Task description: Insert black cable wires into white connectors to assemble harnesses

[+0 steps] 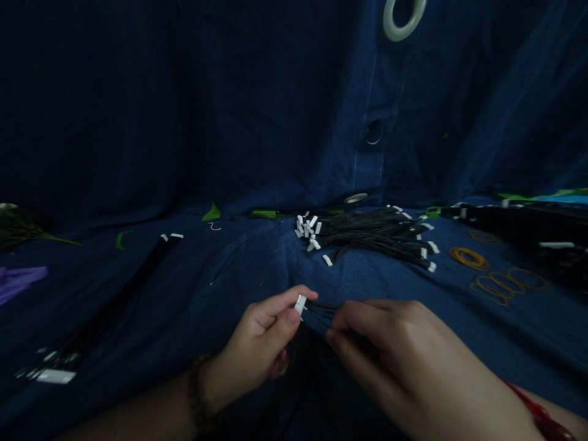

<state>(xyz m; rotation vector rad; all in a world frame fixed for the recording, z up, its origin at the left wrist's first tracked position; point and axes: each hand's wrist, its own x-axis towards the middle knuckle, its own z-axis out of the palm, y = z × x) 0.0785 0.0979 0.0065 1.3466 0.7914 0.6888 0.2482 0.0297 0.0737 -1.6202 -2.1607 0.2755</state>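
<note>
Between the thumb and forefinger of my left hand (264, 334) is a small white plug connector (300, 304), tilted upright. Thin black wires (319, 309) run from its right side into my right hand (386, 343), whose thumb and fingers pinch them. Where the wires go beyond the right hand is hidden. Past my hands lies a pile of black cables (367, 233) with white connectors at both ends. A further black cable bundle (124, 294), tipped with white connectors, rests to the left.
Blue cloth (257, 263) covers the surface and hangs behind it. On the right are orange rubber bands (469, 258) and a dark cable heap (523, 223). Green scraps (212, 212) lie along the back. A purple strip (21, 282) and a leafy sprig (22, 226) sit at far left.
</note>
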